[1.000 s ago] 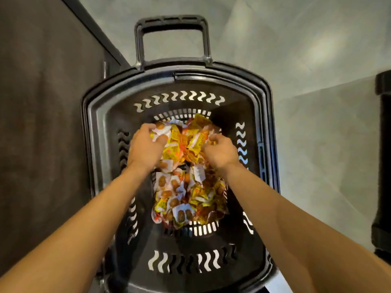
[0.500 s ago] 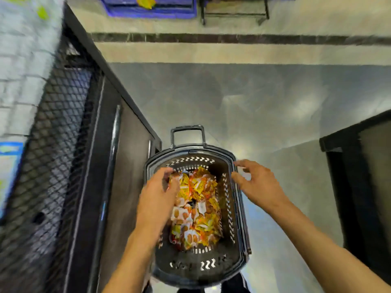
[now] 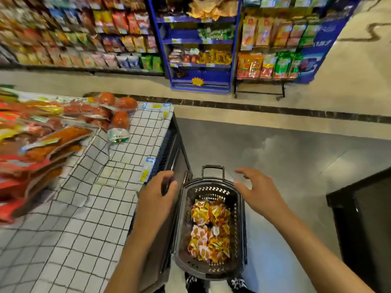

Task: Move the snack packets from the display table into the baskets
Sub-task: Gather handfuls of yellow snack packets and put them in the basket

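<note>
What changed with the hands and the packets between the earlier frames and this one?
Both hands came up out of the basket. The left hand moved left, toward the edge of the display table, and the right hand moved out past the basket's right rim. They let go of the snack packets and are now open and empty. The packets stayed piled in the basket.

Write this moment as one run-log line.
left hand: open, empty | right hand: open, empty | basket: holds snack packets | display table: stocked
</note>
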